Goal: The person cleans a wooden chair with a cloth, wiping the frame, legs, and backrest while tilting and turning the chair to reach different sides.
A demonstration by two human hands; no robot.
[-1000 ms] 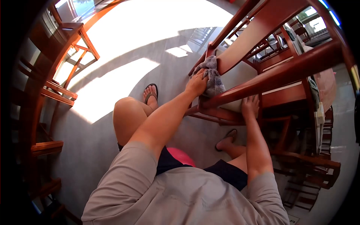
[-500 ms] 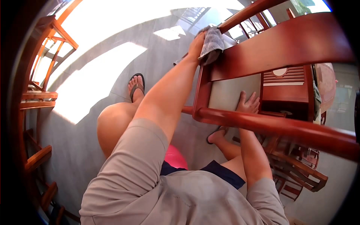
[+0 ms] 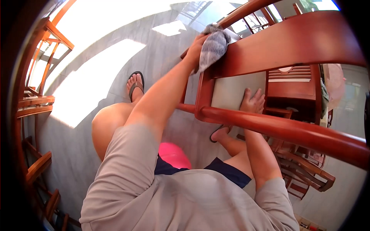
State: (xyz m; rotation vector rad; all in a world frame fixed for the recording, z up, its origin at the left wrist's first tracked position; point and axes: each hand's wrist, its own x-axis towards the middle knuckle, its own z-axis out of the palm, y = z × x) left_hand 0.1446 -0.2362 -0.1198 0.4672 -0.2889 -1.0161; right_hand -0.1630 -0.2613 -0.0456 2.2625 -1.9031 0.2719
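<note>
My left hand (image 3: 195, 49) is closed on a grey striped cloth (image 3: 214, 48), which is pressed round the corner of a glossy red-brown wooden chair (image 3: 293, 40). Part of the cloth hides the end of the chair's broad curved slat. My right hand (image 3: 253, 102) shows behind the chair's round lower rail (image 3: 277, 128), with its fingers spread. It lies at the edge of a pale flat panel (image 3: 235, 92) inside the frame; whether it presses on that panel I cannot tell.
Other wooden chairs stand at the left (image 3: 36, 102) and lower right (image 3: 304, 169). A red-brown wooden piece with slats (image 3: 295, 90) stands behind my right hand. Something round and pink (image 3: 173, 154) is between my legs. Sunlight falls across the grey tiled floor (image 3: 169, 69).
My left hand and the cloth have shifted slightly left and down along the chair's corner, and more of the cloth shows. My right hand stays spread in nearly the same place.
</note>
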